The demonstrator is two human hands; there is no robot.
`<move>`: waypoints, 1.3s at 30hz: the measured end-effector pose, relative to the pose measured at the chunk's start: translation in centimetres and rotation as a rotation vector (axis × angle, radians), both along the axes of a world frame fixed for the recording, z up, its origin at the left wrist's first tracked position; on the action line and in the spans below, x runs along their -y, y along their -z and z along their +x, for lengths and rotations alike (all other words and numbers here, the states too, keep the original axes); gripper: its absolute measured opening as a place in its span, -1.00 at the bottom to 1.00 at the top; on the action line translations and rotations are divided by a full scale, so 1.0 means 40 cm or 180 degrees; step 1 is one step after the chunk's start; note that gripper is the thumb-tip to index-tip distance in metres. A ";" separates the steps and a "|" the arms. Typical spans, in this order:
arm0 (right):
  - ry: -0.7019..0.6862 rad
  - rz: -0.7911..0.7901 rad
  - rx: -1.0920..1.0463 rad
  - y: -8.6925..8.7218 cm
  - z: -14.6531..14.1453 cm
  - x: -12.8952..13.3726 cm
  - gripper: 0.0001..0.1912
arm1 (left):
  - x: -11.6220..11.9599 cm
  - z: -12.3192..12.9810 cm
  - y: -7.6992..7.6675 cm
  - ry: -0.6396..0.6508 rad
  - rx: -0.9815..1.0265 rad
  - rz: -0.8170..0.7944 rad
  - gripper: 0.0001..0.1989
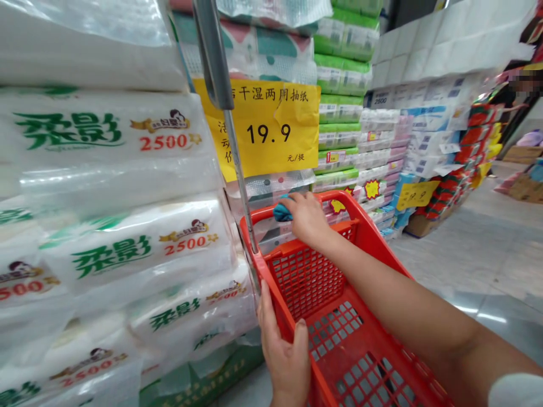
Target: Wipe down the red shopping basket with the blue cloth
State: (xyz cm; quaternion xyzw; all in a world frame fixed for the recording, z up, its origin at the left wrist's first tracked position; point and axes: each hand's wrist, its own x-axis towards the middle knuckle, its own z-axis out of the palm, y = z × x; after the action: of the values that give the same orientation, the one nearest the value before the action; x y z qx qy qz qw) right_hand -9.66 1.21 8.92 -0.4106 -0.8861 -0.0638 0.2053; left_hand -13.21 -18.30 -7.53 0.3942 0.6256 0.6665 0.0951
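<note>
A red plastic shopping basket with a grid floor stands in the lower middle. My right hand reaches across it to the far rim, its fingers closed on a blue cloth pressed against the rim. Against the basket's left side rests my left hand, thumb raised and fingers stretched along the outer wall. A grey and metal handle rises from the basket's left far corner, beside a yellow price sign.
White paper packs are stacked close on the left. Green packs and other paper goods line the back. Grey floor shows on the right, with cardboard boxes and a partly visible person farther off.
</note>
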 end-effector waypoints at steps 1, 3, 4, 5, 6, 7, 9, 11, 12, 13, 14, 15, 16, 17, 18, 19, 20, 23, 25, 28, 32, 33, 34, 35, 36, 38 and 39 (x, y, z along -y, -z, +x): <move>-0.0244 0.0055 0.0071 -0.003 -0.014 0.010 -0.47 | 0.000 0.000 0.001 -0.0002 -0.0010 -0.0004 -0.18; -0.0224 0.0052 0.0091 -0.014 -0.028 0.017 -0.54 | 0.001 0.000 0.003 0.0002 -0.0016 -0.0007 -0.18; 0.0024 -0.0008 0.0023 -0.020 -0.032 0.017 -0.58 | 0.001 0.000 0.004 0.0007 -0.0015 -0.0006 -0.18; 0.0312 -0.0076 -0.0071 -0.026 -0.036 0.014 -0.60 | 0.002 0.001 0.005 0.0012 -0.0013 -0.0003 -0.19; 0.0551 -0.0134 -0.0160 -0.029 -0.041 0.012 -0.61 | 0.002 0.002 0.005 0.0014 -0.0011 0.0004 -0.20; 0.0670 -0.0169 -0.0207 -0.031 -0.049 0.011 -0.61 | 0.002 0.003 0.006 0.0012 -0.0011 0.0014 -0.20; 0.0325 -0.0139 -0.0149 -0.028 -0.072 0.013 -0.59 | 0.001 0.004 0.006 0.0008 -0.0016 0.0031 -0.20; -0.0501 -0.0078 -0.0024 -0.021 -0.096 0.016 -0.54 | 0.000 0.005 0.006 -0.0005 -0.0011 0.0041 -0.19; -0.0842 -0.0074 -0.0005 -0.017 -0.107 0.016 -0.51 | 0.000 0.005 0.005 -0.0015 -0.0009 0.0041 -0.19; -0.1033 -0.0085 -0.0029 -0.014 -0.114 0.015 -0.48 | 0.000 0.005 0.005 -0.0028 -0.0017 0.0037 -0.19; -0.1042 -0.0106 -0.0082 -0.009 -0.119 0.013 -0.48 | 0.001 0.004 0.005 -0.0034 -0.0036 0.0030 -0.20; -0.0909 -0.0115 -0.0155 -0.004 -0.122 0.013 -0.48 | 0.001 0.004 0.004 -0.0030 -0.0063 0.0023 -0.21; -0.0760 -0.0096 -0.0231 0.002 -0.123 0.014 -0.49 | 0.001 0.004 0.004 -0.0012 -0.0099 0.0022 -0.21; -0.0705 -0.0065 -0.0291 0.009 -0.122 0.017 -0.50 | 0.001 0.003 0.005 0.0006 -0.0135 0.0031 -0.22; -0.0792 -0.0043 -0.0325 0.016 -0.120 0.022 -0.49 | 0.001 0.003 0.005 0.0016 -0.0158 0.0047 -0.22; -0.1000 -0.0043 -0.0325 0.023 -0.118 0.029 -0.49 | 0.001 0.003 0.006 0.0013 -0.0169 0.0067 -0.23; -0.1249 -0.0062 -0.0299 0.029 -0.116 0.035 -0.47 | 0.000 0.003 0.007 -0.0010 -0.0165 0.0082 -0.23; -0.1499 -0.0025 -0.0091 0.026 -0.105 0.045 -0.47 | -0.003 0.004 0.009 -0.0075 -0.0129 0.0078 -0.21; -0.1034 0.0138 0.0086 0.005 -0.094 0.035 -0.53 | -0.004 0.004 0.009 -0.0057 -0.0119 0.0075 -0.19; -0.0091 0.0134 0.0242 -0.036 -0.061 0.002 -0.59 | -0.002 0.004 0.004 0.0013 -0.0091 0.0067 -0.20; 0.0713 -0.0031 0.0108 -0.046 0.010 -0.043 -0.59 | 0.001 0.003 0.002 0.0029 -0.0023 0.0017 -0.19; 0.0762 -0.0035 0.0076 -0.039 0.027 -0.051 -0.56 | 0.002 0.002 0.002 0.0026 -0.0017 0.0002 -0.19; 0.0678 -0.0019 0.0057 -0.029 0.043 -0.057 -0.51 | 0.002 0.001 0.003 0.0024 -0.0021 -0.0010 -0.19; 0.0476 0.0018 0.0052 -0.017 0.056 -0.064 -0.45 | 0.003 0.000 0.004 0.0033 -0.0031 -0.0023 -0.19; 0.0225 0.0066 0.0056 -0.006 0.069 -0.072 -0.39 | 0.003 -0.002 0.005 0.0051 -0.0045 -0.0037 -0.19; 0.0038 0.0142 0.0041 0.014 0.093 -0.095 -0.33 | 0.004 -0.004 0.006 0.0077 -0.0077 -0.0058 -0.19; 0.0187 0.0151 0.0012 0.022 0.105 -0.110 -0.34 | 0.005 -0.006 0.006 0.0081 -0.0098 -0.0073 -0.19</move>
State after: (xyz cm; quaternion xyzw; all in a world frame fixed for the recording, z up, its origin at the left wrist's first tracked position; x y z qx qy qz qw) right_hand -5.46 5.60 8.04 -0.4313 -0.8723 -0.0916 0.2114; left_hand -13.44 -18.49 -7.76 0.4113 0.6294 0.6519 0.0984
